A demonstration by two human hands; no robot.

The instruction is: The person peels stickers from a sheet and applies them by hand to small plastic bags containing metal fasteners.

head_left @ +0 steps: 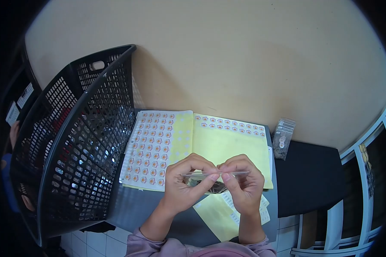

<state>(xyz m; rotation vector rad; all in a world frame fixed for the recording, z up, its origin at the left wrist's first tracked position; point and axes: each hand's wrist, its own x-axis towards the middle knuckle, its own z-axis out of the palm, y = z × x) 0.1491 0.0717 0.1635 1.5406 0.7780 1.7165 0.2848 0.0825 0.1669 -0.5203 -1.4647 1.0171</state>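
Both hands meet over the front of the grey table. My left hand pinches the top edge of a small clear plastic bag with thumb and fingers. On the same edge, my right hand pinches too, its thumb beside the left thumb. Something dark shows inside the bag; what it is cannot be made out. Behind the hands lie a sticker sheet with many round stickers and a yellow backing sheet with stickers left along its top.
A tall black basket holding shiny packets stands at the left. Yellow and white label sheets lie below my hands. Filled clear bags rest at the right beside a black surface. Another person's hand shows at the far left.
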